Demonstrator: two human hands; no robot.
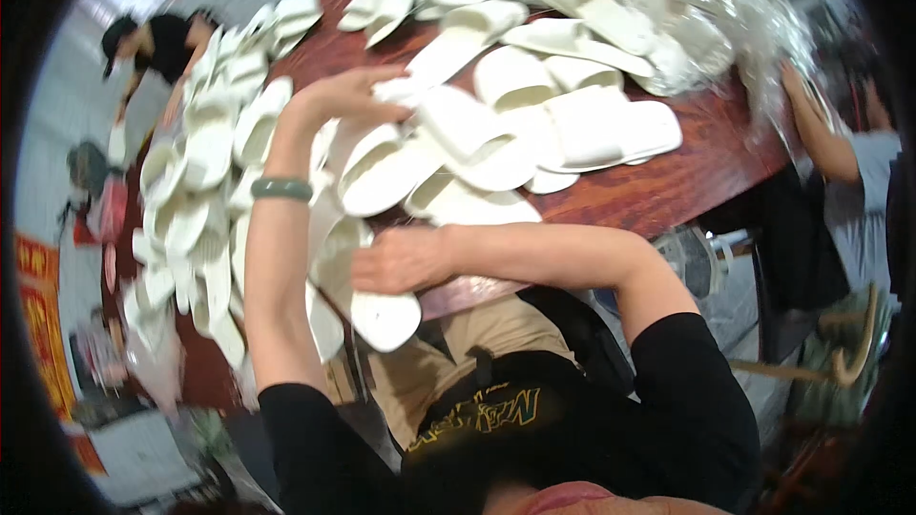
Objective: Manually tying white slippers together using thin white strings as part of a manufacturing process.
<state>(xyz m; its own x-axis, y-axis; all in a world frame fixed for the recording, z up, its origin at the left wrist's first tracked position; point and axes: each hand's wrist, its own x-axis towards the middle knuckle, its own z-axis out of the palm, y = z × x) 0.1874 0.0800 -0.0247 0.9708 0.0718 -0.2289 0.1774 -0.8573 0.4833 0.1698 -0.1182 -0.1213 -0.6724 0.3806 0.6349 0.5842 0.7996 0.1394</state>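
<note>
The person bent over a reddish-brown wooden table (658,193) heaped with white slippers. The left hand (348,93), with a green bangle (281,189) on its wrist, was stretched far out toward twelve o'clock, and its extended fingertips (389,75) touched the heel end of one white slipper (448,50). That slipper lay with its long axis running from the fingers toward about one o'clock, so it pointed away from the hand. The fingers were loose and spread, not closed around anything.

The right hand (399,260) was much nearer to the body. It rested on top of a white slipper at the table edge (377,310), pressing it down (whether the fingers really gripped it, I could not tell, because the picture was blurred there). This slipper hung partly over the edge, toward six o'clock.

At one o'clock, a pile of clear plastic bags (725,10) covered more slippers. At nine o'clock, a long row of white slippers (205,181) ran along the left side. A red banner with yellow signs (43,324) stood at eight o'clock. Another person's forearm (821,138) reached in at three o'clock.
</note>
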